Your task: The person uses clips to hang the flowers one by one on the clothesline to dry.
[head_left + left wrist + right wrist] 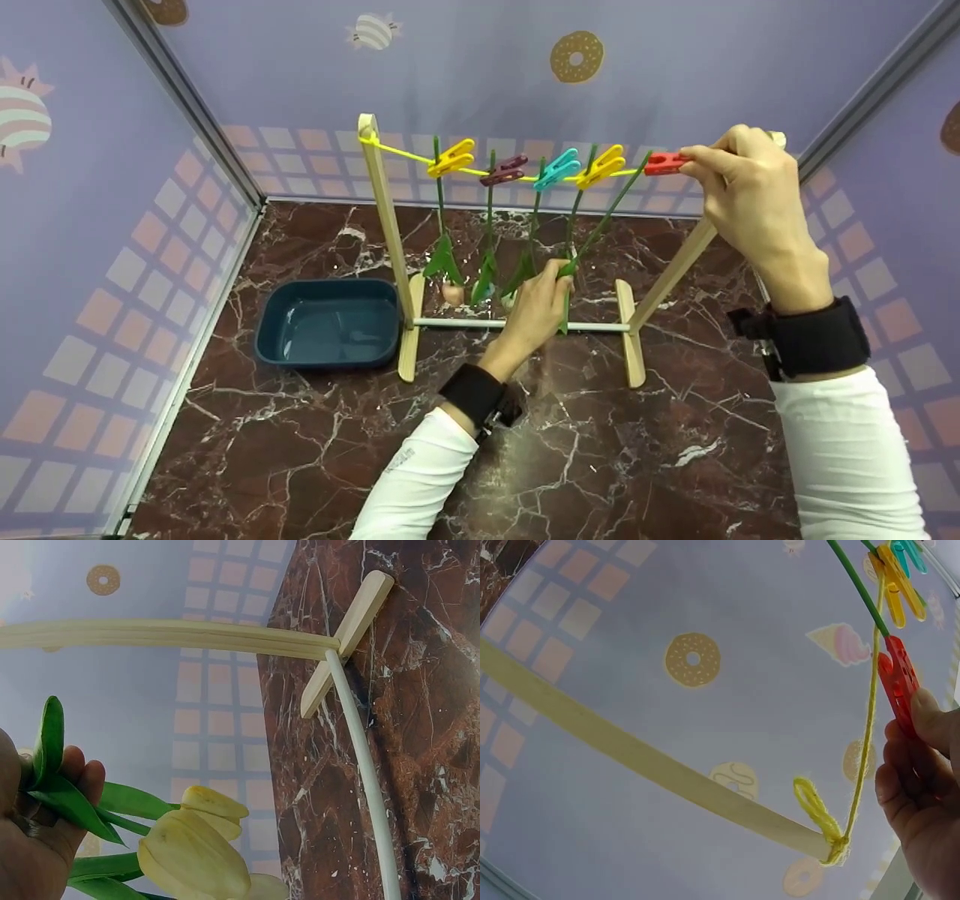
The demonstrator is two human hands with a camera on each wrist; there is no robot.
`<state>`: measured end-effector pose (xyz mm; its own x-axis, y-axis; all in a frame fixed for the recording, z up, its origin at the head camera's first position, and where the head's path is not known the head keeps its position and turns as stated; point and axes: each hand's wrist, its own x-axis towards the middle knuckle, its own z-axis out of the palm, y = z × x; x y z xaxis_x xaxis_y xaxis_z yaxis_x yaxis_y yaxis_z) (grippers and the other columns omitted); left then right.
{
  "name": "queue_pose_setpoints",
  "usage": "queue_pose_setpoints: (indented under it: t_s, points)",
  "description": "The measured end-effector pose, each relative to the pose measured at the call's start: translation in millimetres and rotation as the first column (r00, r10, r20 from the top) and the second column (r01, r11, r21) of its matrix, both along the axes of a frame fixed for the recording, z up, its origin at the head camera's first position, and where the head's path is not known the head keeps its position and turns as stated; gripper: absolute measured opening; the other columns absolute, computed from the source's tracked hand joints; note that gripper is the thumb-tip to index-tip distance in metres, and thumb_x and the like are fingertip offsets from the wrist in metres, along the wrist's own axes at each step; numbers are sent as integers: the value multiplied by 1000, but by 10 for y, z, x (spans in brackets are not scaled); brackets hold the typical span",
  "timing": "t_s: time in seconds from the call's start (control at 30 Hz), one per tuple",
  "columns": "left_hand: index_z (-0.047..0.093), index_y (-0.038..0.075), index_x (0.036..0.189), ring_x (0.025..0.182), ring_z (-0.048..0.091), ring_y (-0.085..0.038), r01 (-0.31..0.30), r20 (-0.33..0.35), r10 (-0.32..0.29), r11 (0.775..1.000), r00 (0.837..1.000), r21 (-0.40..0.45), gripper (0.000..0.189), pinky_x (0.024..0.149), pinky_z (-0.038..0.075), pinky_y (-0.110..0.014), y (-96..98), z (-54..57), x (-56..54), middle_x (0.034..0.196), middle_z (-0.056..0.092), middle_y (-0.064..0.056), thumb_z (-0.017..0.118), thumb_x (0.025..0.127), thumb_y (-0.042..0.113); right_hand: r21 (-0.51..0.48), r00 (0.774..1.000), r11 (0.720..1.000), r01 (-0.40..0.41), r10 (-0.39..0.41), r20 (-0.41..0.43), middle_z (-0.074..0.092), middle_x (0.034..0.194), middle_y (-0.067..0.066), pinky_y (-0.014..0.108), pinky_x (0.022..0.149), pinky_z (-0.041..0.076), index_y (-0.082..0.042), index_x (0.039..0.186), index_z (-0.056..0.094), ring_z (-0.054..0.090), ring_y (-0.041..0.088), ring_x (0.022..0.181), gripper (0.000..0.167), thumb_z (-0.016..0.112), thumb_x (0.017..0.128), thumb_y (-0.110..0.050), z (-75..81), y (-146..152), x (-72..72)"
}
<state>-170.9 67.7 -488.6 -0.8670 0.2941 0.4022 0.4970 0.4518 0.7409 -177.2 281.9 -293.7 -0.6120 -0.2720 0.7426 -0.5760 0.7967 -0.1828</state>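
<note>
My left hand (534, 306) grips the leafy lower part of a green artificial tulip stem (609, 214), which slants up to a yellow cord (409, 154). My right hand (761, 195) pinches a red clothespin (664, 163) by its handle end; in the right wrist view its tip meets the stem's top beside the cord. In the left wrist view, leaves (71, 802) lie across the fingers, near yellow tulip heads (193, 855); which head belongs to the held stem I cannot tell. Left of it, several stems hang from yellow (601, 166), blue (557, 170) and purple clothespins (504, 171).
A wooden rack with a left post (386, 217), a right post (675, 266) and a white bottom bar (457, 323) carries the cord. Left of it, a dark blue basin (328, 363) stands on the marbled surface (300, 450). Patterned panels (480, 82) enclose the back and sides.
</note>
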Motion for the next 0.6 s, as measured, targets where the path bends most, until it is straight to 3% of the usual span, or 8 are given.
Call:
queue_pose_setpoints:
  t_s: [0.17,0.6]
  points:
    - [53,1,129,62,51,-12,5,23,-5,1000,1000,0,30,56,35,-18,13,-3,-3,95,72,-12,40,108,17,45,999,998,-31,29,43,54,75,21,26,69,22,3,101,76,43,25,69,18,70,91,-9,63,-3,-53]
    - [54,3,130,66,55,-14,17,42,-17,1000,999,-2,31,59,37,-18,32,-29,-10,96,70,-10,39,108,18,120,974,991,-63,35,224,58,80,19,26,66,28,3,105,75,44,22,72,18,69,91,-6,146,-11,-113]
